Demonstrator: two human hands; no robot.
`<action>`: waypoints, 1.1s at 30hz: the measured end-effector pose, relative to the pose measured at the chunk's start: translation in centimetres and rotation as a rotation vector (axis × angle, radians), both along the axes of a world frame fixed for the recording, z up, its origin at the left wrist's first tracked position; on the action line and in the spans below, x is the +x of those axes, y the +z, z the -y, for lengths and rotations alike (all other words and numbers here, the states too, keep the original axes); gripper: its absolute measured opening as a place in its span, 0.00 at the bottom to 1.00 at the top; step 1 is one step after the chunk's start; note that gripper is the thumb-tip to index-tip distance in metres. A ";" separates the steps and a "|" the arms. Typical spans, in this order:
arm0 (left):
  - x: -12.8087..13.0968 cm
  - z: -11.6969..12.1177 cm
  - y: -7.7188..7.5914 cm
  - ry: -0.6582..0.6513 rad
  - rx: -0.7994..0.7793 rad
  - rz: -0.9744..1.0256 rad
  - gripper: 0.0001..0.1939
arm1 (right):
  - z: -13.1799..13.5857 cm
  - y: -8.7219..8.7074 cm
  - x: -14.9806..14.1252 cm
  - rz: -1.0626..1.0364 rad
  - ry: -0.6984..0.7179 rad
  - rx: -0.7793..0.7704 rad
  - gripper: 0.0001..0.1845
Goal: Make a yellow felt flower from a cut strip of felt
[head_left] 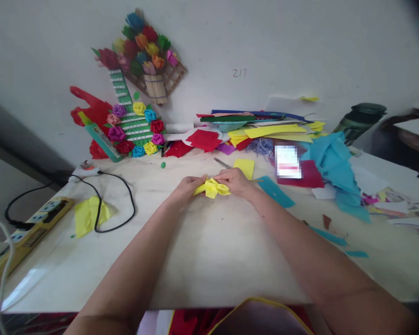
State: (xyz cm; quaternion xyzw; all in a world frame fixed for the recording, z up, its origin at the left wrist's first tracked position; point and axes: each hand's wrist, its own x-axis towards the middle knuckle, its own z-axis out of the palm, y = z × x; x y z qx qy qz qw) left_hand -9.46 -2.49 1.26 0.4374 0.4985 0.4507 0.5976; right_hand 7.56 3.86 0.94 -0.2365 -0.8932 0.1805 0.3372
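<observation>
Both my hands meet over the middle of the table, gripping a folded yellow paper flower (pixel 212 188) between them. My left hand (pixel 188 187) pinches its left side, and my right hand (pixel 236 181) closes on its upper right. Some fingertips are hidden behind the paper. Just beyond my right hand lies a flat yellow paper square (pixel 244 167), with the pointed metal tip of a tool (pixel 222 163) beside it, probably scissors partly covered. A blue paper piece (pixel 276 191) rests to the right of that hand.
Stacked coloured paper (pixel 265 128) lines the wall. A phone (pixel 288 162) and crumpled blue paper (pixel 335 158) lie at right, near a dark bottle (pixel 361 121). At left are a power strip (pixel 38 228), a black cable (pixel 134 204), yellow paper (pixel 89 216) and a flower-trimmed guitar-shaped craft (pixel 136 126).
</observation>
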 end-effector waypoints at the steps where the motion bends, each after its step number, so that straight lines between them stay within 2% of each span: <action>1: 0.0 0.0 0.0 -0.005 -0.006 0.008 0.18 | 0.0 0.0 0.0 0.007 0.001 0.007 0.11; 8: -0.6 -0.1 -0.5 -0.023 0.020 -0.037 0.16 | 0.6 -0.1 -0.1 0.051 -0.044 0.064 0.11; 15: -1.2 0.0 -0.6 0.014 0.142 -0.290 0.16 | 0.8 -0.1 -0.5 0.040 -0.108 0.047 0.11; 21: -0.9 0.0 -0.1 0.000 0.254 -0.468 0.18 | 0.4 -0.2 -0.3 0.038 -0.074 -0.019 0.10; 25: -0.5 0.1 0.2 -0.001 0.417 -0.602 0.16 | -0.2 -0.4 0.0 0.036 -0.011 -0.142 0.10; 30: -0.3 0.2 0.2 0.026 0.623 -0.788 0.12 | -0.1 -0.1 0.3 -0.051 0.096 -0.445 0.12; 33: -0.4 0.1 0.1 0.023 0.673 -0.830 0.11 | 0.0 0.2 0.3 -0.080 0.123 -0.489 0.12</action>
